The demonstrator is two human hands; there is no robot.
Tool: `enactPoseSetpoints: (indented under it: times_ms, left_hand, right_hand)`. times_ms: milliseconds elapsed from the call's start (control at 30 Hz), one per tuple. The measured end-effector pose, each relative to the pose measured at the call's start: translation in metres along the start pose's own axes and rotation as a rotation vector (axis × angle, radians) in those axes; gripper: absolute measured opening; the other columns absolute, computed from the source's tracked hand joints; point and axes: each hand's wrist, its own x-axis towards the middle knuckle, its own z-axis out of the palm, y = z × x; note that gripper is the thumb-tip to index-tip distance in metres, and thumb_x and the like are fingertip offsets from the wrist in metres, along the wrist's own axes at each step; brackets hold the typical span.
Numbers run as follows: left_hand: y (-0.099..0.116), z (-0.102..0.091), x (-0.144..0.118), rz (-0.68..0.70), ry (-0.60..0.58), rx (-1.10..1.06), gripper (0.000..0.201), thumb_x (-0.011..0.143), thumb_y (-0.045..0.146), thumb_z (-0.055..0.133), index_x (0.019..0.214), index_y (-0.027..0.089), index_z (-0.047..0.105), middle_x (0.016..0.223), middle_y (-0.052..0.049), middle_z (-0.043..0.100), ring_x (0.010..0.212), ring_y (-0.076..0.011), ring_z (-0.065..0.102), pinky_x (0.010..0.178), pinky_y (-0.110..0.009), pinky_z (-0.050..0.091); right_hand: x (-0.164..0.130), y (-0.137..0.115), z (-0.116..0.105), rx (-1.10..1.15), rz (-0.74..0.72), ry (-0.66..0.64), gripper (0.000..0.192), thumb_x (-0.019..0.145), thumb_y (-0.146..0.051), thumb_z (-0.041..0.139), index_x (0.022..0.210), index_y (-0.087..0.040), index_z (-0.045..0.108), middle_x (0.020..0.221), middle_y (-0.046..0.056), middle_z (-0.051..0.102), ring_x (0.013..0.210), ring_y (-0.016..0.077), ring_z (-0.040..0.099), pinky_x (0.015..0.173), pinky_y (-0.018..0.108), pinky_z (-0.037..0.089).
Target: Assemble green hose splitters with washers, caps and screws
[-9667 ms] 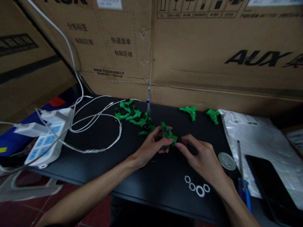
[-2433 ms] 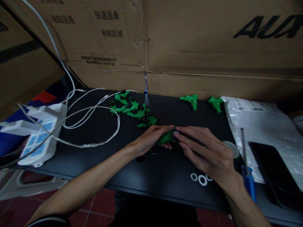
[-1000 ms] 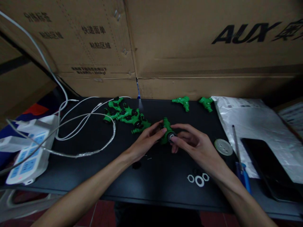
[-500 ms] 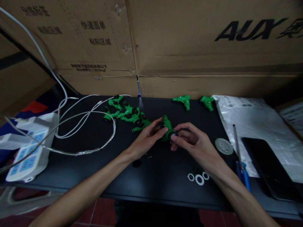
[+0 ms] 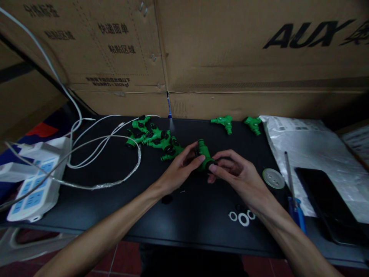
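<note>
Over the middle of the black table [image 5: 121,200], my left hand [image 5: 177,172] grips a green plastic hose fitting [image 5: 204,151] from the left. My right hand [image 5: 239,177] holds the fitting's near end, thumb and forefinger pinched on its black ring. A heap of several similar green fittings [image 5: 152,137] lies just left of my hands. Two more green fittings [image 5: 223,122] [image 5: 253,124] rest near the table's far edge. Three white washers [image 5: 242,218] lie close to my right wrist, with small dark rings beside them.
White cables [image 5: 95,154] loop across the table's left part, leading to a white power strip [image 5: 34,188]. On the right are a round grey disc [image 5: 273,178], a blue-handled screwdriver [image 5: 292,192], a silvery bag [image 5: 311,154] and a dark phone [image 5: 325,204]. Cardboard boxes [image 5: 230,57] wall the back.
Since half a second ago my hands and the fitting have barely shifted. Earlier the fitting lay low between my hands; it now stands tilted with its far end up.
</note>
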Motion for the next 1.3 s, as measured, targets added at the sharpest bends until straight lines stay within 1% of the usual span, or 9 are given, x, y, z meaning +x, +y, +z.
enactPoseSetpoints:
  times_ms: [167,300,433,700,833,1067,1133,1200,1300]
  left_hand:
    - [-0.0003,0.0006,0.0013,-0.056,-0.002,-0.108,0.064,0.085,0.04,0.075,0.143,0.024,0.054,0.128,-0.009,0.068,0.123,-0.0245,0.059,0.108,-0.04,0.043]
    - [0.0015,0.0012,0.0007,-0.061,0.0,-0.115,0.065,0.085,0.039,0.075,0.144,0.024,0.052,0.126,-0.009,0.068,0.121,-0.0234,0.06,0.109,-0.041,0.042]
    - [0.0018,0.0012,-0.0001,-0.063,0.002,-0.098,0.064,0.086,0.04,0.074,0.144,0.023,0.052,0.127,-0.009,0.067,0.122,-0.0243,0.06,0.108,-0.041,0.043]
    - [-0.0011,-0.0002,0.0004,0.021,-0.024,-0.016,0.067,0.088,0.041,0.071,0.147,0.021,0.047,0.133,-0.01,0.065,0.129,-0.0266,0.055,0.111,-0.042,0.04]
    - [-0.0036,-0.0007,0.0008,0.069,-0.033,0.035,0.065,0.09,0.042,0.069,0.147,0.02,0.047,0.129,-0.01,0.066,0.126,-0.027,0.057,0.111,-0.043,0.041]
    - [-0.0048,-0.0011,0.0014,0.09,-0.047,0.02,0.066,0.089,0.039,0.07,0.147,0.019,0.045,0.129,-0.011,0.066,0.125,-0.0258,0.057,0.11,-0.042,0.041]
    - [-0.004,-0.0004,0.0013,0.064,-0.04,-0.013,0.065,0.088,0.038,0.072,0.146,0.021,0.048,0.129,-0.01,0.066,0.126,-0.0258,0.057,0.111,-0.042,0.04]
    - [-0.0024,0.0008,0.0008,-0.005,-0.022,-0.091,0.061,0.087,0.04,0.074,0.143,0.025,0.053,0.129,-0.008,0.066,0.127,-0.0261,0.056,0.109,-0.043,0.041]
    - [0.0011,0.0027,-0.0003,-0.131,-0.029,-0.262,0.047,0.085,0.044,0.076,0.126,0.026,0.066,0.123,-0.007,0.068,0.12,-0.0265,0.058,0.099,-0.041,0.047]
  right_hand:
    - [-0.0003,0.0015,-0.001,0.044,-0.022,-0.018,0.034,0.084,-0.037,0.078,0.105,-0.019,0.058,0.073,0.0,0.073,0.067,0.0158,0.072,0.068,0.03,0.06]
    - [-0.0012,0.0017,-0.0004,0.051,-0.027,-0.014,0.03,0.084,-0.036,0.078,0.098,-0.018,0.058,0.074,0.001,0.073,0.067,0.0143,0.072,0.067,0.028,0.058]
    - [-0.0012,0.0016,0.0007,0.05,-0.04,-0.006,0.028,0.084,-0.035,0.079,0.092,-0.019,0.058,0.073,0.001,0.073,0.067,0.0136,0.071,0.067,0.027,0.057]
    - [-0.0015,0.003,0.0001,0.026,-0.034,0.002,0.027,0.084,-0.036,0.079,0.087,-0.019,0.058,0.073,0.0,0.072,0.067,0.0127,0.069,0.068,0.026,0.055]
    - [-0.0012,0.0053,0.0002,0.015,-0.023,0.011,0.027,0.084,-0.036,0.079,0.087,-0.019,0.058,0.073,0.0,0.072,0.068,0.0114,0.068,0.069,0.024,0.053]
    - [-0.0017,0.009,-0.0008,0.025,-0.029,0.006,0.027,0.085,-0.034,0.078,0.087,-0.019,0.056,0.078,-0.001,0.071,0.068,0.0097,0.068,0.068,0.023,0.051]
    - [-0.0016,0.0089,-0.0001,0.027,-0.036,0.009,0.026,0.085,-0.034,0.078,0.086,-0.019,0.056,0.077,-0.002,0.071,0.068,0.0092,0.067,0.068,0.022,0.051]
    - [-0.0018,0.0072,0.0011,0.029,-0.049,0.01,0.025,0.086,-0.033,0.078,0.086,-0.02,0.056,0.074,-0.003,0.07,0.068,0.0087,0.067,0.068,0.021,0.051]
    - [-0.0029,0.0028,0.0027,0.049,-0.085,-0.01,0.022,0.087,-0.032,0.076,0.091,-0.02,0.058,0.075,-0.002,0.071,0.067,0.0084,0.068,0.069,0.021,0.052]
